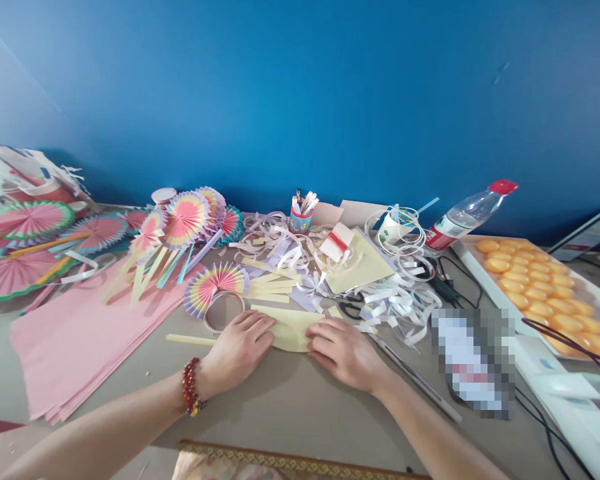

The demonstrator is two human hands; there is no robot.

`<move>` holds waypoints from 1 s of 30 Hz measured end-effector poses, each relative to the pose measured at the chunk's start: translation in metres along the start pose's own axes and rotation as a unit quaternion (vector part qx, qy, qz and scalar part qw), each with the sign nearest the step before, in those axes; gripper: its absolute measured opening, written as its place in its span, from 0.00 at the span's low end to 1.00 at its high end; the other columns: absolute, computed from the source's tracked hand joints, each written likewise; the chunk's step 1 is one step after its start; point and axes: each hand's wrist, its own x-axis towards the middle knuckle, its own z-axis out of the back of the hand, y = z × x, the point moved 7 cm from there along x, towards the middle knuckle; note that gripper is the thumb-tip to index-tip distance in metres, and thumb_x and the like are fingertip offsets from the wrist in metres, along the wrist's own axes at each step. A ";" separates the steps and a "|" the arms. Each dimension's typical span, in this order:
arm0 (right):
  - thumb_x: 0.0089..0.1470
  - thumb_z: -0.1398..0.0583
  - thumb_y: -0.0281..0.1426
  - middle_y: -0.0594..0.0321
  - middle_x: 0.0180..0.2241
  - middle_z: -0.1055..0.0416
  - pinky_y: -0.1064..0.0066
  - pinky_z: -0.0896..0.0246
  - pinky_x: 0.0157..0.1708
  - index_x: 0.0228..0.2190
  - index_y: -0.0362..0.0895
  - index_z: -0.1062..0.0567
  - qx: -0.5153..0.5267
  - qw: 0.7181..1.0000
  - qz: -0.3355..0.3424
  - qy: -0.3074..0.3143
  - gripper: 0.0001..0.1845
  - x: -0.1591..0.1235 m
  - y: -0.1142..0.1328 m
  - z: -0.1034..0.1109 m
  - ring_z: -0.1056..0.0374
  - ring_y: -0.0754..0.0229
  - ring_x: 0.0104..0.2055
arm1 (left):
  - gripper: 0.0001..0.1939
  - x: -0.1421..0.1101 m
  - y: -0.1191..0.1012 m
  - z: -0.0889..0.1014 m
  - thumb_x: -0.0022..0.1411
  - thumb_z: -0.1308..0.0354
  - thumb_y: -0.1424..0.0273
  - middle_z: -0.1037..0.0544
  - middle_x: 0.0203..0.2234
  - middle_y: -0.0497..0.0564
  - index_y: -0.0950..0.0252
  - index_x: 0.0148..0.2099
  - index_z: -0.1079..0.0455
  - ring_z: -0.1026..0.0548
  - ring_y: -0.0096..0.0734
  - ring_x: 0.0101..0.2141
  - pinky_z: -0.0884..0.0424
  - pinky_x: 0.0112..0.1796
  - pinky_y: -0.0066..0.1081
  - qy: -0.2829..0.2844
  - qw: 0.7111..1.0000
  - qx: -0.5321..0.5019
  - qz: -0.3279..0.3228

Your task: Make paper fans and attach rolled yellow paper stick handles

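A pale yellow sheet of paper (291,329) lies on the table in front of me, its near edge curving up in a bend or fold. My left hand (241,348), with a red bead bracelet (191,385) at the wrist, grips its left end with curled fingers. At the right end, my right hand (347,352) has its fingers bent over the paper; both thumbs are mostly hidden. Just beyond my left hand are a roll of tape (224,312) and a pleated paper fan (215,288). Black-handled scissors (351,307) lie past my right hand.
Pink paper sheets (85,333) and several finished fans (187,219) spread leftward. White paper strips (400,303) heap at the right, near a tilted plastic bottle (467,213), a utility knife (415,377), a blurred-out phone-like object (473,363) and a box of orange pieces (537,283). A pen cup (301,219) stands behind.
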 end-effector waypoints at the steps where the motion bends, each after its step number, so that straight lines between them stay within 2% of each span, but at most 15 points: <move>1: 0.64 0.43 0.31 0.58 0.42 0.24 0.61 0.37 0.47 0.33 0.45 0.26 0.009 1.000 -0.006 -0.001 0.08 0.000 -0.001 0.001 0.31 0.54 0.45 | 0.09 0.000 0.002 0.000 0.69 0.48 0.76 0.23 0.44 0.54 0.65 0.35 0.29 0.27 0.38 0.45 0.32 0.50 0.42 0.007 1.000 -0.003 0.008; 5: 0.64 0.42 0.31 0.59 0.40 0.24 0.64 0.36 0.44 0.32 0.46 0.25 0.056 0.998 -0.032 0.006 0.09 0.004 -0.005 0.003 0.30 0.57 0.42 | 0.11 0.001 0.014 0.002 0.71 0.49 0.72 0.24 0.36 0.52 0.64 0.36 0.29 0.28 0.37 0.39 0.33 0.42 0.37 0.045 0.997 -0.047 0.050; 8: 0.64 0.42 0.30 0.59 0.39 0.26 0.66 0.36 0.41 0.31 0.45 0.26 0.075 0.995 -0.062 0.010 0.09 0.007 -0.007 0.004 0.31 0.57 0.41 | 0.12 0.000 0.024 0.002 0.73 0.51 0.68 0.24 0.34 0.51 0.64 0.37 0.29 0.28 0.36 0.38 0.36 0.42 0.38 0.071 0.992 -0.078 0.074; 12: 0.62 0.40 0.29 0.60 0.35 0.27 0.65 0.37 0.38 0.29 0.46 0.28 0.061 0.990 -0.128 -0.016 0.08 0.006 -0.015 0.004 0.31 0.56 0.38 | 0.14 -0.002 0.033 0.002 0.73 0.51 0.65 0.25 0.32 0.50 0.64 0.36 0.30 0.28 0.36 0.37 0.39 0.41 0.38 0.085 0.986 -0.088 0.111; 15: 0.60 0.38 0.27 0.62 0.34 0.28 0.65 0.38 0.39 0.28 0.46 0.30 0.052 0.985 -0.164 -0.017 0.08 0.002 -0.021 0.001 0.32 0.57 0.36 | 0.14 -0.005 0.035 0.003 0.73 0.50 0.65 0.25 0.33 0.50 0.64 0.35 0.31 0.29 0.36 0.36 0.40 0.40 0.38 0.073 0.984 -0.085 0.140; 20: 0.60 0.39 0.26 0.63 0.34 0.30 0.64 0.40 0.40 0.28 0.46 0.32 0.030 0.982 -0.187 -0.024 0.09 0.000 -0.022 -0.002 0.32 0.57 0.37 | 0.12 -0.011 0.030 0.006 0.73 0.53 0.70 0.24 0.36 0.51 0.64 0.38 0.29 0.30 0.37 0.39 0.42 0.41 0.38 0.042 0.985 -0.050 0.157; 25: 0.61 0.42 0.26 0.61 0.34 0.31 0.62 0.40 0.41 0.28 0.46 0.33 0.008 0.982 -0.185 -0.031 0.09 0.001 -0.020 -0.003 0.33 0.56 0.37 | 0.13 -0.013 0.034 0.006 0.72 0.49 0.67 0.23 0.35 0.52 0.64 0.35 0.31 0.28 0.39 0.39 0.39 0.42 0.40 0.035 0.984 -0.004 0.177; 28: 0.62 0.42 0.27 0.60 0.35 0.31 0.61 0.39 0.41 0.29 0.46 0.33 -0.007 0.983 -0.183 -0.024 0.08 0.002 -0.020 -0.002 0.32 0.55 0.38 | 0.09 -0.010 0.028 0.015 0.71 0.48 0.69 0.22 0.43 0.56 0.65 0.41 0.28 0.27 0.42 0.43 0.35 0.45 0.43 -0.002 0.986 0.028 0.165; 30: 0.62 0.43 0.27 0.60 0.35 0.31 0.61 0.39 0.42 0.30 0.46 0.32 -0.007 0.984 -0.179 -0.019 0.08 0.003 -0.019 -0.002 0.32 0.55 0.38 | 0.11 -0.007 0.011 0.021 0.71 0.50 0.72 0.23 0.51 0.57 0.64 0.51 0.29 0.27 0.41 0.50 0.36 0.52 0.44 -0.013 0.993 0.034 0.110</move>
